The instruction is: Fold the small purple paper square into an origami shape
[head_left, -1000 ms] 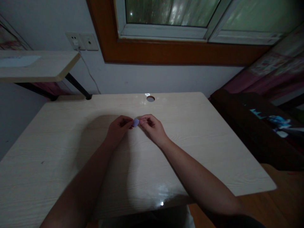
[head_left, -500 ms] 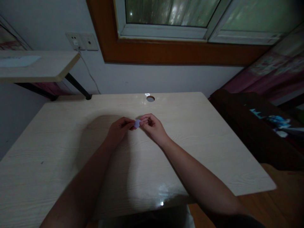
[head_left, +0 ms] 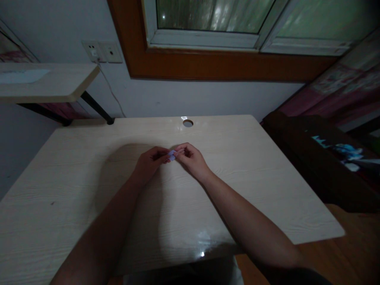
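Between my two hands is a small pale purple piece of paper (head_left: pixel 171 156), held just above or on the desk (head_left: pixel 190 206); the gap, if any, is hard to see. My left hand (head_left: pixel 150 163) pinches its left side with thumb and fingers. On the other side my right hand (head_left: pixel 191 158) grips the right edge between thumb and fingertips. The fingers cover much of the paper, so its full shape and any folds are hidden.
A round cable hole (head_left: pixel 188 123) lies near the desk's back edge. At the left a raised shelf (head_left: pixel 65 85) stands on black legs. A white cord (head_left: pixel 111 89) hangs from the wall socket (head_left: pixel 93 51). Dark furniture with blue items (head_left: pixel 346 150) stands to the right.
The fingertips of both hands have drawn slightly closer together over the paper, and less of it shows. The arms have hardly moved.
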A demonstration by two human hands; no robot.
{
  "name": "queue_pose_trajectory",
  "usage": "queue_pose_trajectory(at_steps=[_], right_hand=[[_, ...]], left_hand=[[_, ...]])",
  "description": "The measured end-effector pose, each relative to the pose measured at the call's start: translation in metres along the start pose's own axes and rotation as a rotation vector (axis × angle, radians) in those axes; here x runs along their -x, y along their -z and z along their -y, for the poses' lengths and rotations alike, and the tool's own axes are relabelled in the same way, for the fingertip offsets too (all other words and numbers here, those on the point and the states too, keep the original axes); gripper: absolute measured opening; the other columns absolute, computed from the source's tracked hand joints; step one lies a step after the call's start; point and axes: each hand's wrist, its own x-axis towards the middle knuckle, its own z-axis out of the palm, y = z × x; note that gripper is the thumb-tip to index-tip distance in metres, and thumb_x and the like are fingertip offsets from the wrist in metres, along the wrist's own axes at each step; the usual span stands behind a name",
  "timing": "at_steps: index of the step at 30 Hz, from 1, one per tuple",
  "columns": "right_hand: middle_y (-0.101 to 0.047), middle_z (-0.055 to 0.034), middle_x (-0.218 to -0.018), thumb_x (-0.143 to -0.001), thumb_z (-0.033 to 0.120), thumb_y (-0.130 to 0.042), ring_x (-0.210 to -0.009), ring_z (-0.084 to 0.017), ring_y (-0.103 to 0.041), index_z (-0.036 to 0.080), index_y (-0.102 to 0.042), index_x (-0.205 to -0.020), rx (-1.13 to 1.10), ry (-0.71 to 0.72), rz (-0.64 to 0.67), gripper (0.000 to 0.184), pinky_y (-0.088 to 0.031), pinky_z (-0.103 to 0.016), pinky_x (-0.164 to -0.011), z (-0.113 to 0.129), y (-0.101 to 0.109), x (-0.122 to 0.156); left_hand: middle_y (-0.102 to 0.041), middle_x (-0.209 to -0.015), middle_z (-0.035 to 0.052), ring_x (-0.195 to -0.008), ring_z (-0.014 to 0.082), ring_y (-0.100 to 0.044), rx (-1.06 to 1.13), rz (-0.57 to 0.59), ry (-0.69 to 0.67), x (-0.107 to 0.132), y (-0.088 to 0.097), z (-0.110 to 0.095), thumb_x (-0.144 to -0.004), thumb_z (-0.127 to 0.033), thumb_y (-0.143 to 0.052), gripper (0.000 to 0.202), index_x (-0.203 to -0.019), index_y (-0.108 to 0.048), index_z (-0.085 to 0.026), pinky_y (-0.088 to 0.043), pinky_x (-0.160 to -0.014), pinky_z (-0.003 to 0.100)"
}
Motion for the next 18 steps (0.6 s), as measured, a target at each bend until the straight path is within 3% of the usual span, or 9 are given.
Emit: queue_pose_trajectory(at_steps=[12, 18], right_hand=[[-0.062, 0.0012, -0.071, -0.082, 0.037, -0.072, -0.067, -0.012, -0.057, 0.019, -0.066, -0.088, -0.069, -0.031, -0.034, 0.020, -0.043, -0.027, -0.066, 0.0043, -0.0003, -0.0005], [-0.061, 0.0017, -0.069, -0.080, 0.039, -0.074, -0.065, -0.012, -0.057, 0.019, -0.066, -0.087, -0.079, -0.060, -0.036, 0.022, -0.044, -0.027, -0.065, 0.0049, -0.0009, -0.0007]], left_hand=[[-0.071, -0.090, 0.0025, -0.083, 0.0170, -0.068, -0.185, 0.031, -0.078, 0.0019, -0.0001, -0.0014, -0.074, -0.035, -0.078, 0.044, -0.115, -0.065, -0.023, -0.055, -0.078, 0.030], [-0.069, -0.099, 0.0044, -0.085, 0.0173, -0.066, -0.297, 0.044, -0.166, 0.0024, -0.0005, -0.0047, -0.079, -0.033, -0.072, 0.035, -0.112, -0.068, -0.023, -0.055, -0.077, 0.030]])
